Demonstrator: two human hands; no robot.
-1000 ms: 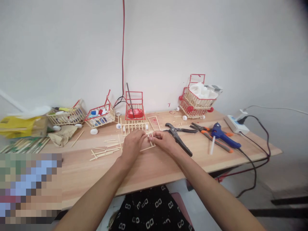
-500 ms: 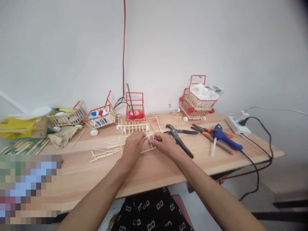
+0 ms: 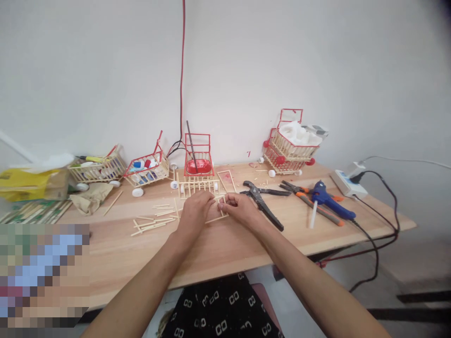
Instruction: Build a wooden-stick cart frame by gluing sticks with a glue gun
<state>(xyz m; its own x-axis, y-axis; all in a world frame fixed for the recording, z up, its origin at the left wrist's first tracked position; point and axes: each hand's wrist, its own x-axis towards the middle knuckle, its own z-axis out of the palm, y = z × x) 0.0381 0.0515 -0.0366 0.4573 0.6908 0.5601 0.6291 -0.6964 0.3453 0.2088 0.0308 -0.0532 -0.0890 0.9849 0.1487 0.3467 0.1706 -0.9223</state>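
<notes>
A small frame of thin wooden sticks lies at the table's middle, partly hidden by my fingers. My left hand covers its left part, fingers closed on it. On its right side, my right hand pinches a stick of the frame between thumb and fingers. Left of my hands are several loose short sticks. Just beyond them stands a miniature shopping cart with red-painted rails, a red container and a dark thin rod in it. A flat stick rectangle lies right of that cart.
To the right lie black cutters, orange-handled pliers, a blue glue gun and a white power strip with cables. More small carts line the wall. Brown paper and a yellow bag sit left.
My hands keep nearly the same place and grip on the stick frame. The view has shifted very slightly.
</notes>
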